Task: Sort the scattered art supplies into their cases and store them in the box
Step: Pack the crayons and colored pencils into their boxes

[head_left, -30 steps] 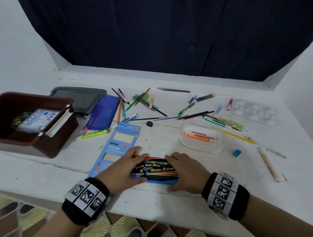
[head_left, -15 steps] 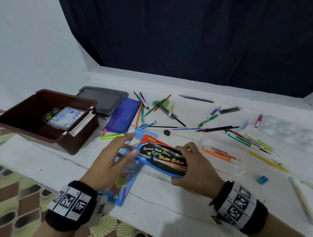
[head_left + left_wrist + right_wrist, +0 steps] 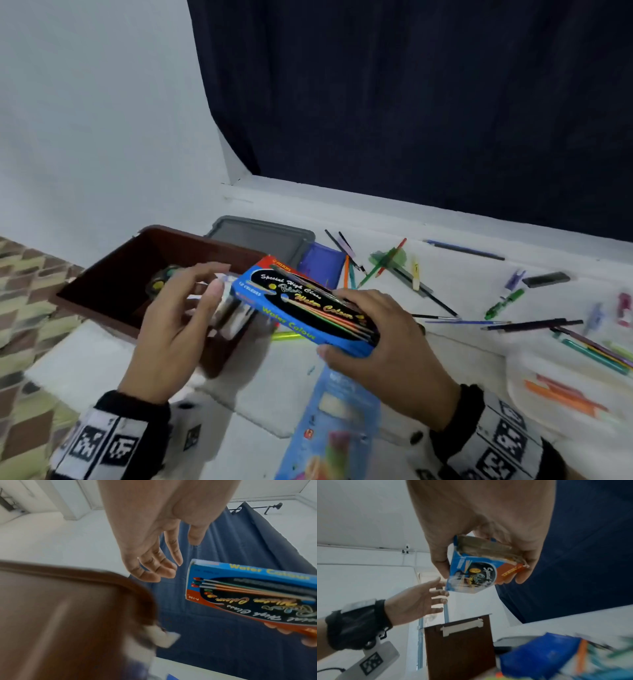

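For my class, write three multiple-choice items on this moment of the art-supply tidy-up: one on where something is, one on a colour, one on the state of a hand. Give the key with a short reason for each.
1. Where is the water colour box?
A. Inside the brown storage box
B. Held in the air near the brown storage box
C. Flat on the table

2. What colour is the lid behind the brown storage box?
A. Grey
B. Yellow
C. Red

3. What is the left hand doing?
A. Gripping a pencil
B. Pressing the lid
C. Open, holding nothing

Key: 1 B, the right hand grips it above the table by the box's rim. 2 A, the head view shows it grey. 3 C, its fingers are spread beside the water colour box.
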Available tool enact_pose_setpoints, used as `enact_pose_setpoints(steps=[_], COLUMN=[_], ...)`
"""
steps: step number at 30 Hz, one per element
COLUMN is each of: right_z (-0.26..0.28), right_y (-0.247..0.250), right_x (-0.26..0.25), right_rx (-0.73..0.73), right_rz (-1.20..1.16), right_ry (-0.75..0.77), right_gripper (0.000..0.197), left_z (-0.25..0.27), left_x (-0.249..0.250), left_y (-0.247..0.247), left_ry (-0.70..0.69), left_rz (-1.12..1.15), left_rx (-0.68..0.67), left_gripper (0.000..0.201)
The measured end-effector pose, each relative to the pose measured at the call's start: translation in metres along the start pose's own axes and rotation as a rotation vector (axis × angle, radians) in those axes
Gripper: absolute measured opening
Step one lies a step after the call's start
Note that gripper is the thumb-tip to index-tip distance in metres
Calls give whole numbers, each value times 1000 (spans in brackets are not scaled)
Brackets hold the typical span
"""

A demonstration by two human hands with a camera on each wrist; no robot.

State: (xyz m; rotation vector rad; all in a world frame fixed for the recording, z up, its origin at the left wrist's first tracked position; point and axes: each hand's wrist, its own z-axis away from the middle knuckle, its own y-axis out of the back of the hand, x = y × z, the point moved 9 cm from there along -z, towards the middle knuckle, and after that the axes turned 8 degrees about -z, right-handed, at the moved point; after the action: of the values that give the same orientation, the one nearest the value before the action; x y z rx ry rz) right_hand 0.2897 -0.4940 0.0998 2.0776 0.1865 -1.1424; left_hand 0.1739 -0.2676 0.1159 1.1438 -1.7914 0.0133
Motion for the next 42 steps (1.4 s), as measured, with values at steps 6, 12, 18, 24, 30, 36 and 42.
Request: enact_pose_setpoints(steps=[6, 12, 18, 24, 30, 36, 42], right_z=[-76, -116, -126, -124, -108, -111, -113], right_y=[-99, -189, -230, -233, -246, -254, -265], right_x=[-50, -70, -67, -72, -69, -69, -63], right_rx=[-47, -264, -399, -352, -484, -496, -511], right_rz=[6, 96, 119, 457, 330, 497, 637], right_ry=[20, -164, -287, -178, -222, -168, -68], right_gripper=[50, 52, 48, 46, 57, 51, 61], left_z=[-49, -84, -67, -70, -68, -59, -50], left_x=[-80, -150, -174, -184, -181, -185, -180], left_y=[80, 116, 86, 82, 85, 85, 71], left_ry=[-23, 44, -83, -114, -161, -276, -396], left_rz=[-43, -68, -258, -300, -225, -420, -701], left_rx=[-41, -353, -901, -925, -895, -892, -931], left_gripper=[38, 45, 40, 46, 44, 55, 58])
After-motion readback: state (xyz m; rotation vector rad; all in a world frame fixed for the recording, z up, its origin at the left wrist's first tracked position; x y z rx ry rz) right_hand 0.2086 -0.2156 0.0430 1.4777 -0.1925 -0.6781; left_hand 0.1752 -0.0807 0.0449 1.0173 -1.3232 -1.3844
